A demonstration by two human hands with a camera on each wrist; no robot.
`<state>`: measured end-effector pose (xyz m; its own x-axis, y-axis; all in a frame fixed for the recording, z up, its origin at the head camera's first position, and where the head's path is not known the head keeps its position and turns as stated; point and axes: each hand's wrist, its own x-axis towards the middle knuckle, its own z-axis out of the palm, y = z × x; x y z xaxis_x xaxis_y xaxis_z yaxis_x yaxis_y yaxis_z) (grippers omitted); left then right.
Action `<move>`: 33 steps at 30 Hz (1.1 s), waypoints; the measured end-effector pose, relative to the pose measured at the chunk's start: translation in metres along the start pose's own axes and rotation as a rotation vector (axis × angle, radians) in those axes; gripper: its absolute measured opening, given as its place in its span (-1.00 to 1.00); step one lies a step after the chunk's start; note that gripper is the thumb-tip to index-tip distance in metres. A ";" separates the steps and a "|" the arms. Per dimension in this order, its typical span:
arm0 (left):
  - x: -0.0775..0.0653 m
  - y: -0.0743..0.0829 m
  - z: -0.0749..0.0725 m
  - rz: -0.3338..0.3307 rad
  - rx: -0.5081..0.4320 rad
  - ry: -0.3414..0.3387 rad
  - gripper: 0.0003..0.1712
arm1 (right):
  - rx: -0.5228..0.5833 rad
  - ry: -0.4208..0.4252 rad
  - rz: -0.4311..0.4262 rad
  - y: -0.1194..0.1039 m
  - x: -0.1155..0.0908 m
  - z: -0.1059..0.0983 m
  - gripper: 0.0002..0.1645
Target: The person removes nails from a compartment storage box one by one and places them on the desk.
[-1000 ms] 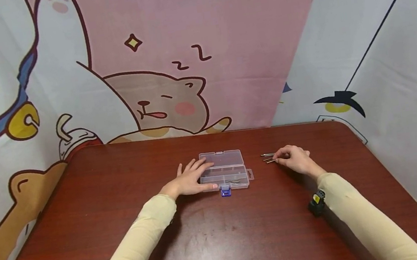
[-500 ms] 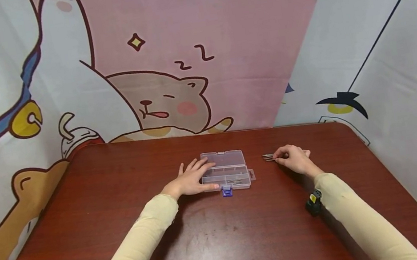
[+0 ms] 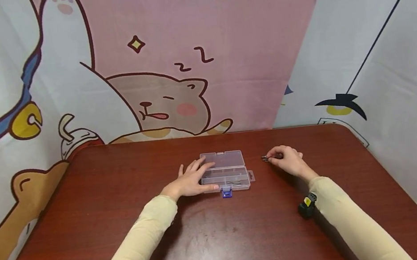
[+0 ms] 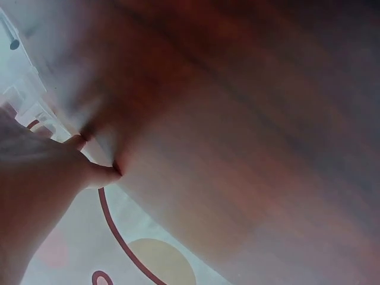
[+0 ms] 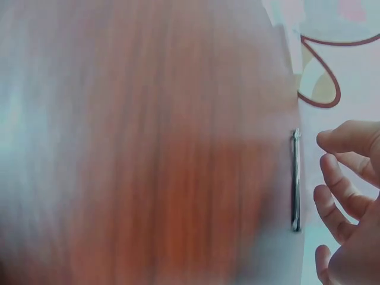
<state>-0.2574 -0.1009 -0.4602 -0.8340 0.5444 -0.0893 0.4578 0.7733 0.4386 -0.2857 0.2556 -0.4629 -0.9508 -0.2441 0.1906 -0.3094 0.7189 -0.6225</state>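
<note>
My left hand (image 3: 192, 181) rests with spread fingers on the left side of a clear plastic compartment box (image 3: 243, 168), thumb along its front. The box's lid (image 3: 227, 159) lies folded back, and a blue latch (image 3: 226, 191) hangs at the front. Several thin silvery metal rods (image 3: 234, 182) lie in its front right compartment. Right of the box, my right hand (image 3: 289, 162) hovers with bent fingers over more slim metal rods (image 3: 264, 158) on the table. In the right wrist view a rod (image 5: 296, 181) shows apart from the loosely bent fingers (image 5: 341, 138).
The reddish-brown wooden table (image 3: 225, 240) spreads out around the box. Behind it hangs a cloth backdrop (image 3: 241, 53) printed with cartoon animals. A dark wrist camera (image 3: 307, 206) sits under the right sleeve.
My right hand has shifted a little left over the rods, which now look grouped closer at its fingertips. My left hand and the box have stayed in place.
</note>
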 end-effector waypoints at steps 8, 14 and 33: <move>-0.001 -0.004 -0.001 0.021 -0.009 -0.013 -0.08 | 0.057 -0.015 -0.052 -0.021 0.001 0.014 -0.89; -0.003 -0.004 -0.002 0.028 -0.021 -0.023 -0.08 | 0.107 -0.025 -0.108 -0.040 0.001 0.027 -0.90; -0.001 -0.002 -0.002 0.043 0.096 -0.021 0.01 | 0.090 -0.224 -0.354 -0.094 -0.006 0.067 -0.75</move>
<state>-0.2583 -0.1038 -0.4593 -0.8070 0.5835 -0.0910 0.5212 0.7762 0.3549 -0.2497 0.1460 -0.4562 -0.7566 -0.6077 0.2413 -0.6040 0.5081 -0.6141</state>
